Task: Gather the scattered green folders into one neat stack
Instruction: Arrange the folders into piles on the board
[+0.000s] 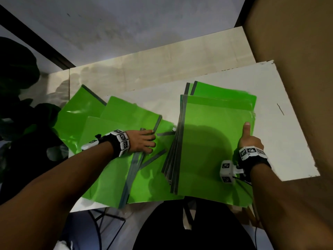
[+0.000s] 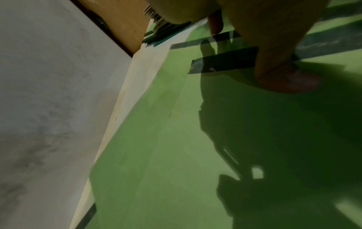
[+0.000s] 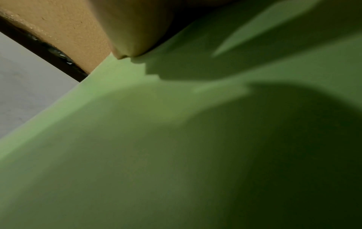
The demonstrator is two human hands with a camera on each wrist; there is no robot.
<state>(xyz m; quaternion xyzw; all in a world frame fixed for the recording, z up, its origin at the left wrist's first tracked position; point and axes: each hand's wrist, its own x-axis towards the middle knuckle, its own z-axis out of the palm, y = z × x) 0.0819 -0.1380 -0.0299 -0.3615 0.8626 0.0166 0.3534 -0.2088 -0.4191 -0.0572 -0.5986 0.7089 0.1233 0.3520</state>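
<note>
**Inspector:** Folders?

**Aide:** A stack [image 1: 214, 141] sits right of centre on the white board [image 1: 281, 98], its edges uneven. The loose folders [image 1: 115, 123] fan out to its left, overlapping.

**Inspector:** Handling?

**Aide:** Thin, glossy plastic: likely light, floppy and slippery. I would take them by the grey spines, which look stiffer.

**Inspector:** Hands?

**Aide:** The right hand [image 1: 249, 139] grips the stack's right edge, thumb flat on top, fingers hidden below. The left hand [image 1: 142, 141] rests on the loose folders, fingers straight across the spines.
</note>
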